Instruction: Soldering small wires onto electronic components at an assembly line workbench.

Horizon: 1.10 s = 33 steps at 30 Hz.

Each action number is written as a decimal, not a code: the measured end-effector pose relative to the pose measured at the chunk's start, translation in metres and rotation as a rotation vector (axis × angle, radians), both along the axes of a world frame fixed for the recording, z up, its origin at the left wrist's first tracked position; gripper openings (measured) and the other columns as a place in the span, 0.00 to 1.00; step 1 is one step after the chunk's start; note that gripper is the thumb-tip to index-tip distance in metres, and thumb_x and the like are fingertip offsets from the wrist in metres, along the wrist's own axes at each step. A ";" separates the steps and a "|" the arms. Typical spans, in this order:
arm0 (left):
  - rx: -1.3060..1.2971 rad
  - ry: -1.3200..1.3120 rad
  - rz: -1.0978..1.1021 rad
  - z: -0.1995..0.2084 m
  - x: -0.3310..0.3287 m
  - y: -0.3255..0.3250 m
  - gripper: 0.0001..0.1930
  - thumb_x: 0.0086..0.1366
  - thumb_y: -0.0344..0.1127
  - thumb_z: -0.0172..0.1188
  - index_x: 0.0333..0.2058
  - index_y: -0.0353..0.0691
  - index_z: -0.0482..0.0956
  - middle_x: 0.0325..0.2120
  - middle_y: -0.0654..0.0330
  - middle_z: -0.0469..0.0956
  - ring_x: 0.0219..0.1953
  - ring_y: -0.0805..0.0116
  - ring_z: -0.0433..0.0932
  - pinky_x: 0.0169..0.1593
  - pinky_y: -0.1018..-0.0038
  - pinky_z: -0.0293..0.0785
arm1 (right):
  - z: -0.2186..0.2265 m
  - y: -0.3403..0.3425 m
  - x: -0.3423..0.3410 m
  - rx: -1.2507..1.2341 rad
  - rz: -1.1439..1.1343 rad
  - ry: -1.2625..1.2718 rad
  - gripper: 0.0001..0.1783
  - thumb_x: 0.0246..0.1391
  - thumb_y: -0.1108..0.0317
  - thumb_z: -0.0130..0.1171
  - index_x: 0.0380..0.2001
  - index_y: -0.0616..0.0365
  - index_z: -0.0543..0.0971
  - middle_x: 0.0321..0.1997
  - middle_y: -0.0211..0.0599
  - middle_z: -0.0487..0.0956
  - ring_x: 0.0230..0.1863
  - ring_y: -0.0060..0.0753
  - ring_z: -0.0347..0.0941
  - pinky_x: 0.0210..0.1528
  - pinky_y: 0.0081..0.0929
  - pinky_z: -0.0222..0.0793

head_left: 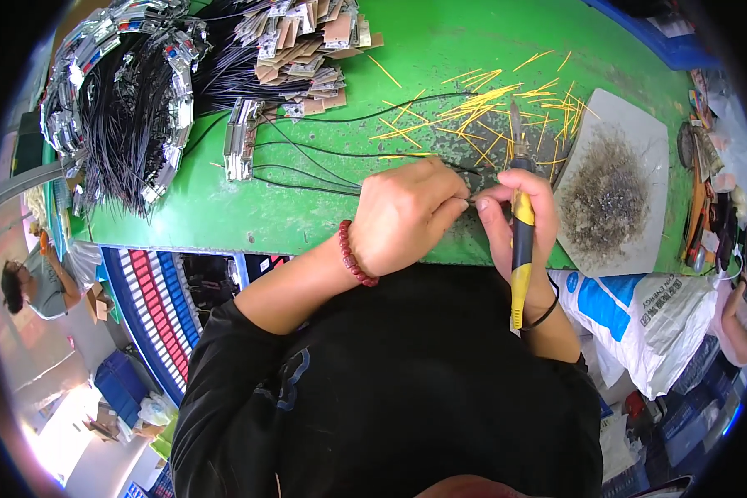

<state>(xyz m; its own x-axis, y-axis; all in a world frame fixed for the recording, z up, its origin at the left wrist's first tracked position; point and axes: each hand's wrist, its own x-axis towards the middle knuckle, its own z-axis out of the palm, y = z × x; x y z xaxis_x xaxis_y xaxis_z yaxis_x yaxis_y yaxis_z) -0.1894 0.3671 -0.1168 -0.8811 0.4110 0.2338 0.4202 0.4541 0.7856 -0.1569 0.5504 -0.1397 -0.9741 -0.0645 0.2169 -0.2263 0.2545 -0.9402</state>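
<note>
My left hand (411, 212), with a red bead bracelet at the wrist, is closed over thin black wires (307, 184), and its fingertips pinch near a wire end. My right hand (519, 220) holds a yellow and black soldering iron (522, 241), its metal tip pointing away from me. The right thumb and index finger meet the left fingertips at the wire end; what lies between them is too small to make out. Leftward, the wires run to a small stack of silvery metal parts (240, 141). Thin yellow tubes (490, 104) lie scattered beyond my hands.
A grey board (664, 191) bearing dark residue lies at the right of the green table (299, 228). A coil of metal parts with black wires (58, 108) and a pile of tan-and-silver pieces (307, 50) stand far left. A white sack (672, 332) sits below the table's right edge.
</note>
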 end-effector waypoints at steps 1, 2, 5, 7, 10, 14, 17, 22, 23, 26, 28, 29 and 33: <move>0.002 -0.002 -0.001 -0.002 0.001 0.001 0.04 0.55 0.26 0.64 0.29 0.37 0.78 0.24 0.56 0.77 0.27 0.57 0.78 0.30 0.67 0.74 | -0.003 0.001 0.001 0.002 -0.001 -0.002 0.20 0.54 0.78 0.62 0.49 0.60 0.69 0.32 0.37 0.80 0.34 0.23 0.74 0.41 0.22 0.69; 0.002 -0.022 0.033 -0.004 0.002 0.001 0.03 0.55 0.27 0.63 0.29 0.39 0.78 0.25 0.57 0.77 0.28 0.56 0.78 0.30 0.65 0.74 | -0.009 0.002 0.002 -0.040 -0.034 0.003 0.20 0.55 0.78 0.61 0.49 0.60 0.68 0.33 0.39 0.81 0.33 0.23 0.75 0.41 0.22 0.70; 0.006 -0.058 0.062 -0.004 0.002 0.002 0.03 0.56 0.27 0.62 0.29 0.38 0.77 0.25 0.56 0.77 0.28 0.54 0.78 0.31 0.65 0.74 | -0.014 0.004 0.005 -0.108 -0.100 -0.011 0.21 0.56 0.80 0.60 0.50 0.60 0.65 0.35 0.45 0.81 0.35 0.28 0.77 0.41 0.23 0.73; 0.011 -0.074 0.058 -0.005 0.002 0.001 0.03 0.56 0.25 0.63 0.29 0.36 0.77 0.24 0.54 0.77 0.28 0.55 0.77 0.31 0.67 0.74 | -0.019 0.005 0.007 -0.181 -0.077 0.081 0.21 0.51 0.83 0.62 0.47 0.62 0.69 0.34 0.44 0.83 0.38 0.28 0.81 0.42 0.23 0.75; 0.011 -0.069 0.059 -0.008 0.003 0.001 0.03 0.56 0.24 0.63 0.29 0.35 0.78 0.24 0.55 0.77 0.28 0.56 0.77 0.32 0.67 0.74 | -0.013 0.000 0.006 -0.114 -0.048 0.126 0.22 0.50 0.85 0.62 0.47 0.62 0.69 0.34 0.44 0.83 0.38 0.30 0.82 0.41 0.25 0.77; 0.073 -0.093 0.028 -0.009 0.004 -0.002 0.03 0.54 0.24 0.64 0.28 0.35 0.79 0.24 0.56 0.76 0.27 0.58 0.76 0.32 0.68 0.73 | -0.014 -0.001 0.006 -0.098 -0.035 0.169 0.22 0.49 0.85 0.63 0.47 0.62 0.69 0.34 0.44 0.83 0.37 0.28 0.82 0.38 0.23 0.78; 0.094 -0.077 0.016 -0.008 0.004 -0.002 0.04 0.53 0.23 0.65 0.27 0.36 0.79 0.23 0.57 0.76 0.27 0.59 0.76 0.32 0.69 0.73 | -0.014 -0.003 0.005 -0.134 -0.023 0.174 0.21 0.50 0.84 0.62 0.47 0.62 0.69 0.35 0.44 0.82 0.36 0.27 0.81 0.38 0.22 0.77; 0.074 -0.070 -0.008 -0.006 0.008 -0.004 0.05 0.51 0.23 0.66 0.28 0.37 0.80 0.23 0.57 0.75 0.28 0.60 0.76 0.31 0.69 0.73 | -0.013 -0.004 0.004 -0.101 0.019 0.092 0.21 0.56 0.82 0.58 0.51 0.60 0.64 0.34 0.43 0.81 0.35 0.28 0.77 0.41 0.23 0.72; 0.068 -0.056 -0.004 -0.007 0.009 -0.004 0.05 0.51 0.23 0.67 0.28 0.37 0.80 0.24 0.57 0.75 0.28 0.60 0.76 0.32 0.70 0.73 | -0.016 -0.004 0.003 -0.099 0.032 0.118 0.21 0.56 0.81 0.58 0.51 0.60 0.65 0.33 0.43 0.80 0.34 0.27 0.76 0.39 0.23 0.72; 0.053 -0.042 -0.002 -0.009 0.010 -0.004 0.06 0.50 0.23 0.67 0.28 0.38 0.81 0.25 0.57 0.76 0.29 0.59 0.76 0.32 0.70 0.73 | -0.016 -0.007 0.002 -0.134 -0.002 0.183 0.18 0.54 0.82 0.59 0.48 0.63 0.71 0.34 0.41 0.80 0.32 0.25 0.79 0.35 0.21 0.75; 0.043 -0.043 -0.004 -0.010 0.011 -0.004 0.06 0.50 0.24 0.67 0.28 0.38 0.81 0.25 0.57 0.76 0.29 0.59 0.76 0.33 0.70 0.74 | -0.019 -0.008 0.002 -0.118 -0.007 0.160 0.18 0.54 0.81 0.59 0.48 0.63 0.71 0.33 0.40 0.80 0.32 0.25 0.78 0.36 0.21 0.74; 0.023 -0.013 0.010 -0.010 0.012 -0.003 0.05 0.51 0.25 0.67 0.27 0.39 0.80 0.26 0.59 0.76 0.29 0.59 0.77 0.32 0.68 0.74 | -0.020 -0.007 0.003 -0.101 -0.009 0.137 0.17 0.55 0.81 0.59 0.48 0.63 0.71 0.33 0.39 0.80 0.32 0.25 0.78 0.36 0.21 0.74; -0.119 0.168 0.053 -0.015 0.011 -0.003 0.05 0.50 0.27 0.66 0.27 0.41 0.79 0.29 0.61 0.77 0.32 0.60 0.77 0.33 0.68 0.75 | -0.019 0.006 0.008 -0.187 -0.041 0.081 0.15 0.60 0.72 0.58 0.48 0.62 0.71 0.34 0.41 0.82 0.32 0.24 0.78 0.36 0.21 0.73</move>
<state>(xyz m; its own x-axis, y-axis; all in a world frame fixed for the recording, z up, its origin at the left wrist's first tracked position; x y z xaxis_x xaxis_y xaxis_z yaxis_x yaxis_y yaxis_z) -0.1786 0.3641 -0.1321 -0.8550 0.3986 0.3318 0.5138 0.5646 0.6459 -0.1490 0.5564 -0.1583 -0.9540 0.0240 0.2988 -0.2957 0.0877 -0.9512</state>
